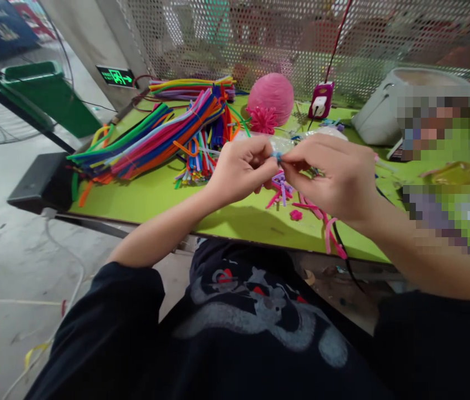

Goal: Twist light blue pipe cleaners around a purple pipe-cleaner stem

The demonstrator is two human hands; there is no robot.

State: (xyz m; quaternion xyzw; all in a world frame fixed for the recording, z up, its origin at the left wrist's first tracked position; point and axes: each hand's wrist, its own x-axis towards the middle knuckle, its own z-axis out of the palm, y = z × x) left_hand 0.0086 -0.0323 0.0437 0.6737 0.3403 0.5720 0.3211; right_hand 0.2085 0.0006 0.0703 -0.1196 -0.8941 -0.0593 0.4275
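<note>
Head view: left hand (241, 166) and right hand (335, 172) pinching small blue piece (275, 156), mostly hidden by fingers. Right side pixelated. Bare green table (151, 197) near-left, pipe cleaners (155, 136) beyond.

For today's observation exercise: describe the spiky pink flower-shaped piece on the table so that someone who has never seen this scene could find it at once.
Start at the green table and find the big round pink ball near the mesh wall at the back. The spiky pink piece sits right against the ball's front lower edge. Unlike the smooth ball and the long straight pipe cleaners to its left, it is small, with bristly points radiating outward.
</note>
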